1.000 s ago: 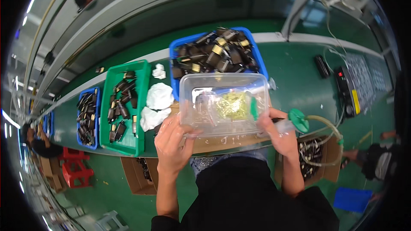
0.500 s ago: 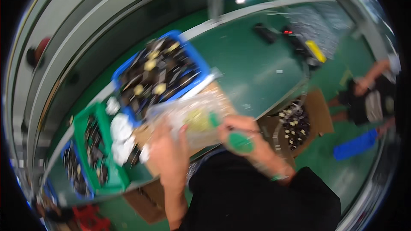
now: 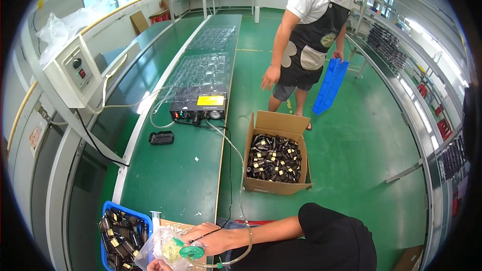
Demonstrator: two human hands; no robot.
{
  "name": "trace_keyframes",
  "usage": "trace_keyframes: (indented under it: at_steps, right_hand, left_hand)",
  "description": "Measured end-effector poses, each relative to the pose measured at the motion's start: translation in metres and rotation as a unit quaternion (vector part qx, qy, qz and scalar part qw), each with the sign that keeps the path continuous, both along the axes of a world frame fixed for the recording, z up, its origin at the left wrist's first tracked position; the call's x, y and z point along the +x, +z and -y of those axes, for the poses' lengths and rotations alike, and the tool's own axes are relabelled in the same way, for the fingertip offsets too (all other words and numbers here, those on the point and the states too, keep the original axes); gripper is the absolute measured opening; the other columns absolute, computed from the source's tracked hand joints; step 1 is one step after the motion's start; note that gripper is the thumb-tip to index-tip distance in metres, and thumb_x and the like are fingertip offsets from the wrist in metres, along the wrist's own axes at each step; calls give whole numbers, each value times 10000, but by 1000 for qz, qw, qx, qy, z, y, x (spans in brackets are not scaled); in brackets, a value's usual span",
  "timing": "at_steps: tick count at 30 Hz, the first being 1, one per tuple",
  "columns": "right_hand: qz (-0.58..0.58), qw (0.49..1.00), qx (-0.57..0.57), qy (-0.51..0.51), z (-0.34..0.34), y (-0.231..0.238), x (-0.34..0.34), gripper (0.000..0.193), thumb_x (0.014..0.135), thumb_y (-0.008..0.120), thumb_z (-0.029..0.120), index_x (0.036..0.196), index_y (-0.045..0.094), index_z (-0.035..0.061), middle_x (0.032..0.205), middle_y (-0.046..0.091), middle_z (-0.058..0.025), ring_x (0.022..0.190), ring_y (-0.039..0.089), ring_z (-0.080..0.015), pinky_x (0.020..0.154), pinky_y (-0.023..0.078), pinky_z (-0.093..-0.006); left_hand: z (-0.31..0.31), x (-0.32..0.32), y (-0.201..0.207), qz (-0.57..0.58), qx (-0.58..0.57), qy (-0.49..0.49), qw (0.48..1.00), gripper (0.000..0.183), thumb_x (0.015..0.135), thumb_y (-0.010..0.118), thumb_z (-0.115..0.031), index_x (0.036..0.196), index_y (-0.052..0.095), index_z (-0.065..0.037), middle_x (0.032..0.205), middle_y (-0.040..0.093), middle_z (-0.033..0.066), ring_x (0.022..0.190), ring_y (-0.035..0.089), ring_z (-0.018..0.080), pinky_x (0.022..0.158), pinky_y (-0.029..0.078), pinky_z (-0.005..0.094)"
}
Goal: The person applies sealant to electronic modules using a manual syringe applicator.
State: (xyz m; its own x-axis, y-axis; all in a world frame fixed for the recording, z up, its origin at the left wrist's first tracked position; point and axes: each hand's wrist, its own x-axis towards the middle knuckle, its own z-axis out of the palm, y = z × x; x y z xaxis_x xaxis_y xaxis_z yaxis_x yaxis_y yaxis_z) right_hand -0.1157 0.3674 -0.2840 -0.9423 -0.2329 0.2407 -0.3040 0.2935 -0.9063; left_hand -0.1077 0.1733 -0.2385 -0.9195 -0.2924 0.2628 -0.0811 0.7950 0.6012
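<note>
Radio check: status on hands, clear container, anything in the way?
Left hand, cut off by frame edge, at clear container. Right hand at its right side, grip unclear. Pale yellow-green bits inside. Hose loops across right forearm.

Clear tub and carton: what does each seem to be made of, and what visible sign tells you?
Clear tub: probably plastic, smooth and slightly shiny; its walls are see-through.
Carton: most likely cardboard, brown and matt; its upper flap folds out flat and stiff.
</note>
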Motion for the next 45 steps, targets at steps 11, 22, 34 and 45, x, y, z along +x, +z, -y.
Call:
trace_keyframes:
  at_steps: [11,22,34,45]
  right_hand:
    - [-77,997,-25,13,22,-11,-9,165,741,692,145,791,562,55,703,582,-158,700,578,-385,577,417,-452]
    - [-46,999,-9,28,26,-16,-2,194,811,641,193,759,533,40,633,534,-166,629,554,-384,533,391,-467]
    - [-17,999,3,28,18,-26,-7,209,797,672,186,771,537,29,651,538,-174,661,555,-389,568,392,-466]
    - [99,994,41,36,12,-23,-7,417,693,685,206,1094,617,112,976,617,-190,963,566,-379,816,437,-445]
  left_hand:
    - [44,10,-24,45,302,-133,943,133,928,587,-84,980,607,37,1015,652,137,909,597,173,837,466,295]
    - [55,13,-28,128,284,-134,941,152,969,520,-94,982,580,45,1009,651,103,846,568,110,762,467,249]
    - [31,-13,-30,151,124,-124,973,152,790,636,43,941,643,31,876,682,102,693,614,104,523,441,222]
    - [36,-24,-44,151,176,-174,957,240,734,681,79,960,621,25,795,648,30,704,595,72,595,439,190]
